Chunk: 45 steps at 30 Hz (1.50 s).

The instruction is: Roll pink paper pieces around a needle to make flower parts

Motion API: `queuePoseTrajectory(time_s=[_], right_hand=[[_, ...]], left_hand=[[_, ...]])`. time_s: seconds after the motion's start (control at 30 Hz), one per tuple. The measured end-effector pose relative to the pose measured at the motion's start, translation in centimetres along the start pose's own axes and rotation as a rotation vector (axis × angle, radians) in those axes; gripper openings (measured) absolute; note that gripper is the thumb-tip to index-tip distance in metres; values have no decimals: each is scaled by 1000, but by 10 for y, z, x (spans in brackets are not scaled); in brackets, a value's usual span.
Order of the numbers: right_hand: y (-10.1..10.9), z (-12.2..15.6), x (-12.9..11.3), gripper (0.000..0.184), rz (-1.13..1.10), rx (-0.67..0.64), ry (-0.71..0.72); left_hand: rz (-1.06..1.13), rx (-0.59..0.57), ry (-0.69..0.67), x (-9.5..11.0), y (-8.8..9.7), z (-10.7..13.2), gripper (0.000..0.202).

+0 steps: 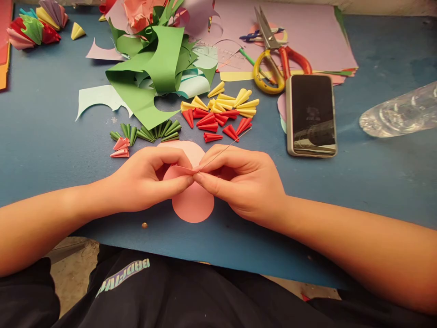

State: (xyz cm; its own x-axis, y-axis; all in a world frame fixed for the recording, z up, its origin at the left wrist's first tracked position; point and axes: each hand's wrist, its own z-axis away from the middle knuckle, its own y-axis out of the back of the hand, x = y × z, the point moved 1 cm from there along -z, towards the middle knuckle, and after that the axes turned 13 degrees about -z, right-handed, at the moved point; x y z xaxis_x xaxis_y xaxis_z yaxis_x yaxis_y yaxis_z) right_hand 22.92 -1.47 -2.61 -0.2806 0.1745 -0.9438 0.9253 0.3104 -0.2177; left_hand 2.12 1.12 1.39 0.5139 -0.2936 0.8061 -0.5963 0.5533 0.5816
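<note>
Between my hands is a small piece of pink paper (180, 171), its edge pinched by both. My left hand (150, 180) holds it between thumb and forefinger. My right hand (244, 180) pinches the same paper, along with a thin wire-like stick (227, 148) that slants up to the right. Below my fingers lie pink paper circles (193, 205) on the blue table. Just beyond are small rolled paper cones: green cones (159, 131), red cones (210, 122), yellow cones (235, 101) and a few pink cones (120, 147).
Green paper scraps (150, 68) are heaped at the back. Scissors (271, 50) rest on stacked coloured sheets (314, 41), and a phone (312, 116) lies below them. A clear plastic bottle (399, 111) is at the right. Folded paper pieces (34, 29) sit back left.
</note>
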Motion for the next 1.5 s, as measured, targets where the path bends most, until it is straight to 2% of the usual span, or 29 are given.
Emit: queuePoseTrajectory(time_s=[0.23,0.4,0.57,0.7,0.97,1.03,1.13,1.27,1.4,1.5], right_hand=[[-2,0,2,9,-121,27,-86],[-3,-1,1,14,-161,44,-114],[-3,0,2,15,-259,1,-105],[-2,-1,2,16,-279,-23,-117],[-5,-1,0,21,-336,-26,-137],[-5,-1,0,20,-348,-6,-129],[-5,-3,0,22,-358,39,-111],[-4,-3,0,24,-377,56,-106],[-5,-4,-2,23,-387,66,-92],[-5,-4,-3,22,-385,63,-90]], left_hand=[[0,46,12,2,-4,1,14],[-84,88,-108,6,-4,2,26],[-184,153,-224,9,-4,2,26],[-205,157,-229,10,-4,4,24],[-107,83,-231,11,-3,4,26],[-101,113,-226,10,-4,4,23],[-86,219,-235,8,-7,4,17],[-100,246,-190,7,-9,5,19],[-72,272,-314,4,-11,4,9],[-61,281,-374,2,-12,3,11]])
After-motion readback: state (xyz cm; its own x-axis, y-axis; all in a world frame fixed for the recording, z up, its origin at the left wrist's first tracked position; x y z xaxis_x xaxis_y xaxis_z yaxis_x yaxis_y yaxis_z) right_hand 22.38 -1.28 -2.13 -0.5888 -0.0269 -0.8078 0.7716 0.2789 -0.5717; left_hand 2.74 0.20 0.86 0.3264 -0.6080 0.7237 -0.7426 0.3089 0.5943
